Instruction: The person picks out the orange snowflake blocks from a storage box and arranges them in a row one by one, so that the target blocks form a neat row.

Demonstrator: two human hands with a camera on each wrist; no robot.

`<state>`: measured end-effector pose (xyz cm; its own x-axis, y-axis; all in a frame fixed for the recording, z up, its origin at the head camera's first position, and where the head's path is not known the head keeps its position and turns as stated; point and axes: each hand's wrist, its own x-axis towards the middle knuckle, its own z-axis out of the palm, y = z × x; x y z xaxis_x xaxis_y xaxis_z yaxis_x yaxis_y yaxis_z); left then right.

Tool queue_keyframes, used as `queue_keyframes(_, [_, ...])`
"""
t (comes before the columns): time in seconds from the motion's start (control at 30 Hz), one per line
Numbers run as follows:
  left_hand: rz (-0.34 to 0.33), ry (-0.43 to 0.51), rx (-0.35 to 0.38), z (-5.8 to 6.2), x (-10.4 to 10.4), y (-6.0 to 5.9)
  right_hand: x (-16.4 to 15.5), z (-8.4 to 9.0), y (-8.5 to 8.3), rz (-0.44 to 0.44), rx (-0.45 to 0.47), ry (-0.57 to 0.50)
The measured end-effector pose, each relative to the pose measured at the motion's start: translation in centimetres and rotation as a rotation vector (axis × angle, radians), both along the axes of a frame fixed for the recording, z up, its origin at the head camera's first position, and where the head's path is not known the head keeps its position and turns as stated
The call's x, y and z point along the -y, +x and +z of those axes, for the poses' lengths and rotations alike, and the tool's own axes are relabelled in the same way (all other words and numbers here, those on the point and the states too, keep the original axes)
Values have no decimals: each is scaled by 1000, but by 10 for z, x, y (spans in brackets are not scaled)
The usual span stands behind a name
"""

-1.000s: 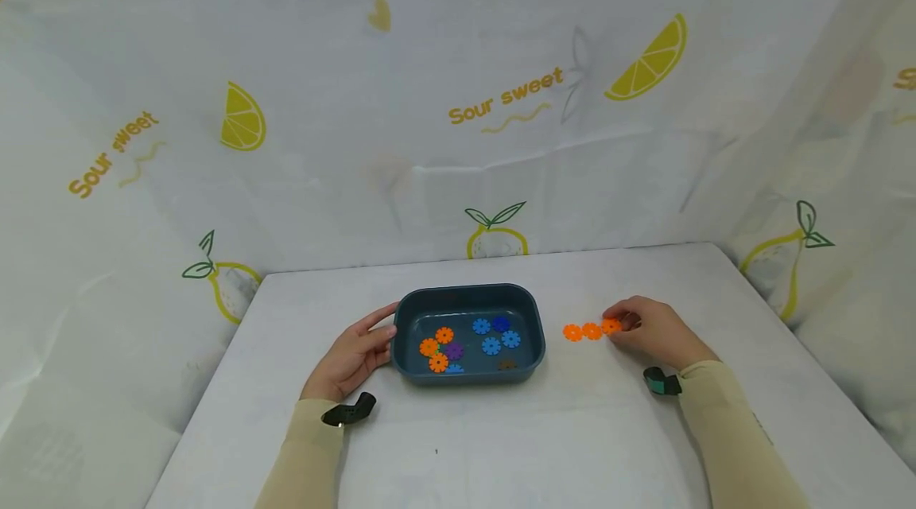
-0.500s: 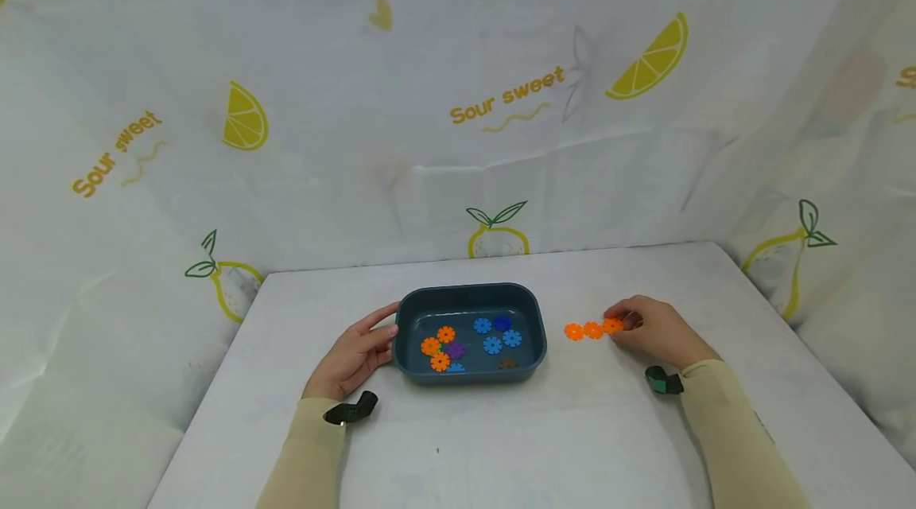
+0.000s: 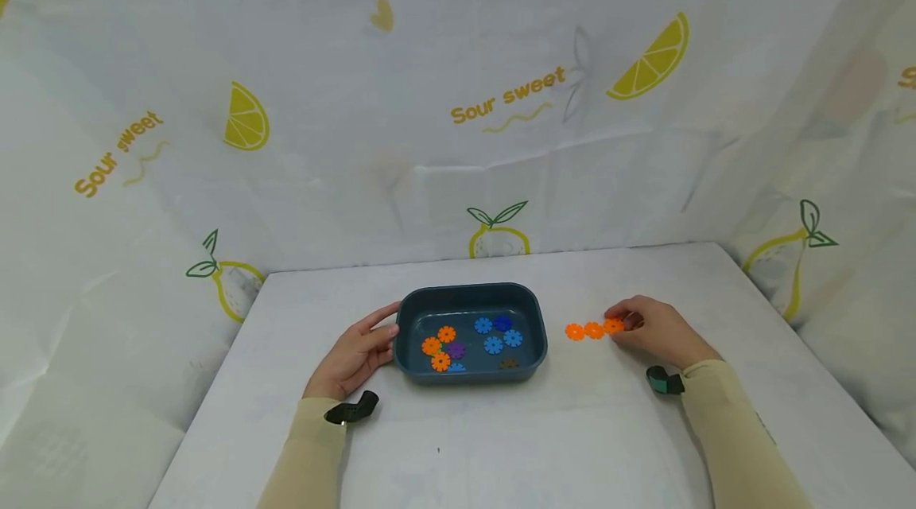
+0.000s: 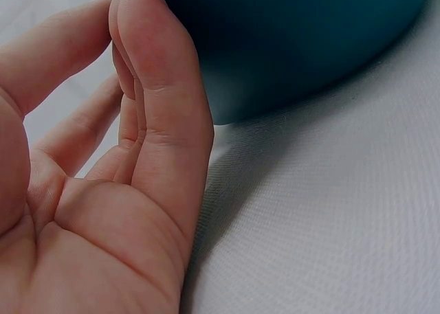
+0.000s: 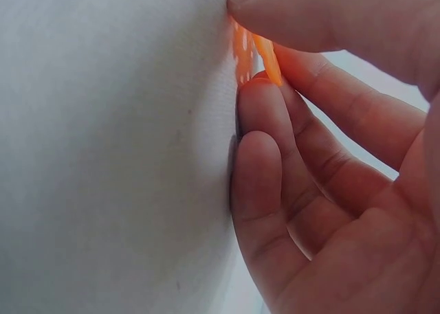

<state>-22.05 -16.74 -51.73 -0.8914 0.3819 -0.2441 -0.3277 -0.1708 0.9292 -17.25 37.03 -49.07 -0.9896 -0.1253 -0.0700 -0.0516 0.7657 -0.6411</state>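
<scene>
Barely shifting since the earlier frames: both hands keeping their places, with only the view drifting slightly. Resting the left hand on the counter, straight fingers lying flat against the outer left wall of the dark blue tray, curling round nothing. Pinching the rightmost of three orange gear pieces with the right hand, thumb above and fingers below, narrowly closed on that piece as seen from the right wrist. Lying in a short row on the counter, those three orange gears, touching one another, just right of the tray and apart from it. Sitting inside the tray: more orange gears and a purple gear at its left half, several blue gears at its right half, plus a dark piece near the front wall, too small to tell. Wearing beige sleeves on both arms, with a dark strap at each wrist. Hanging behind and beside the counter, a white cloth printed with lemons and "Sour sweet".
</scene>
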Motion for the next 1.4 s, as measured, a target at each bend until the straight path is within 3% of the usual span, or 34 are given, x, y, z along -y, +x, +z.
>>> queue_keyframes(0.4, [12,2,9,1,-1,0,-2,4,1,-6,6,4])
queue_keyframes(0.53, [35,-1,13,0,0,3,1,12,2,-1,-14,-7])
queue_keyframes(0.7, [-1,-8,1,-4,-3,2,18,27,-4,36,-43,-11])
queue_keyframes(0.93, [5,-5,-21,-3,-2,-5,92,74,-45,252,-87,33])
queue_keyframes(1.03, [-2,-10,-27,-1,-1,-6,129,85,-60,358,-75,63])
queue_keyframes(1.2, [1,-15,-31,2,0,-4,187,82,-77,539,-48,110])
queue_keyframes(1.4, [-12,-9,-36,1,3,-5,234,66,-85,628,25,153])
